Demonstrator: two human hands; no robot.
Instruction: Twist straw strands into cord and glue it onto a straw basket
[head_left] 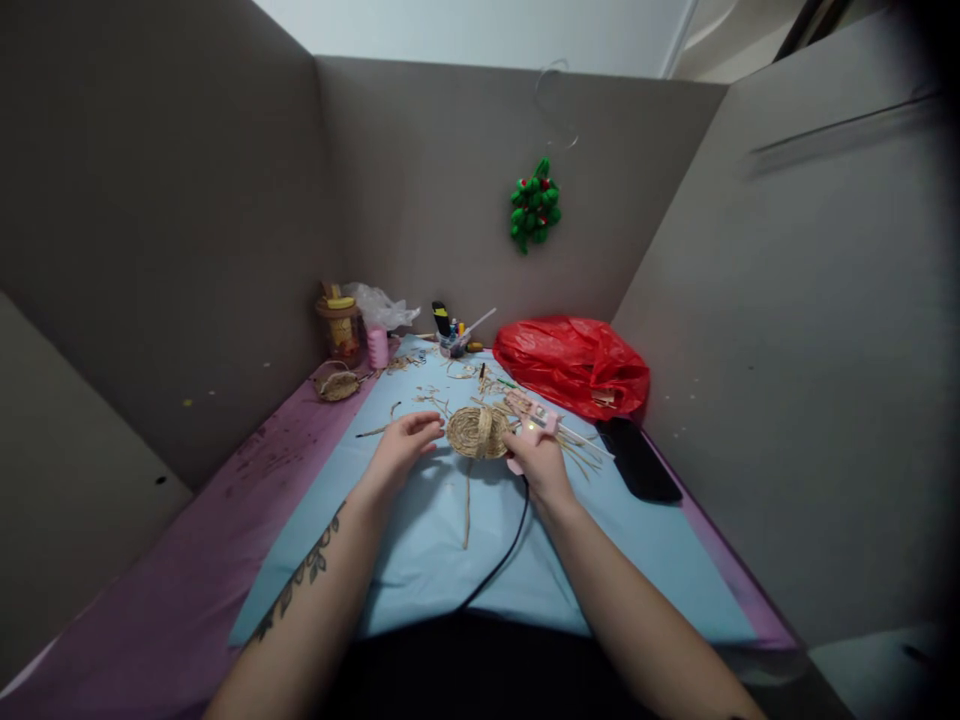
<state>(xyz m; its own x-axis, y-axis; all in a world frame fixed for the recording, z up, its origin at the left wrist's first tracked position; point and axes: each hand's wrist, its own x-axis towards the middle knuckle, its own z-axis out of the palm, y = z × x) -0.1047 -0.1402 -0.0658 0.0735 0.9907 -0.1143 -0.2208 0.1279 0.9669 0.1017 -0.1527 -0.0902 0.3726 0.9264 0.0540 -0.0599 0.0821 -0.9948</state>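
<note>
A small oval basket (466, 432) woven of straw-coloured cord, with a braided strap across it, is in front of me. My right hand (541, 468) pinches its right edge between thumb and fingers. To the left of the basket, my left hand (409, 440) has its fingers apart and bent toward the rim, holding nothing. A pink glue gun (538, 422) lies just beyond my right hand, partly hidden by it, with a white glue stick (585, 441) out of its back. Its black cord (501, 565) runs toward me. One loose strand (467, 510) lies below the basket.
Cord scraps (431, 398) litter the blue sheet (420, 550). A red plastic bag (574, 360) and a black phone-like slab (641, 462) are at right. At back left stand a jar (343, 335), pink thread spool (378, 348) and another woven piece (337, 386). Grey panels (435, 190) enclose the table.
</note>
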